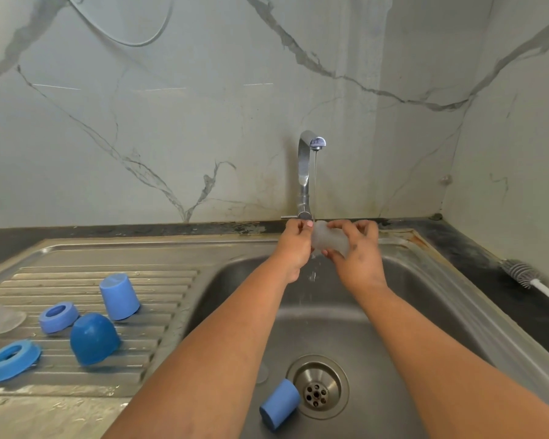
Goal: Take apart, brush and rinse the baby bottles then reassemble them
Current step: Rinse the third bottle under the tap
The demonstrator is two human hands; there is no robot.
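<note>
while the water runs, here is what to mind, from near to far
blue piece in the sink (280, 404): it lies on its side in the basin, just beside the drain (317, 387); i think it waits for its rinse
draining board (76, 380): two blue caps (94, 339), two blue rings (58, 317) and a clear teat (5, 318) sit on the ridges, well apart from the hands
left hand (293, 248): fingers curled, pinching one end of the clear bottle (329, 239)
right hand (357, 253): fingers curled round the other end of it
where the bottle is: lying sideways between both hands, over the sink, under the thin stream from the tap (308, 172)
how to do it well: i would turn it slowly so water gets inside and all round; hold tight, wet plastic may slip; tip it to pour out
bottle brush (522, 274): on the dark counter at the right, near the wall
room: steel sink (425, 299); grey marble wall (171, 106) behind; rusty stains by the rim
</note>
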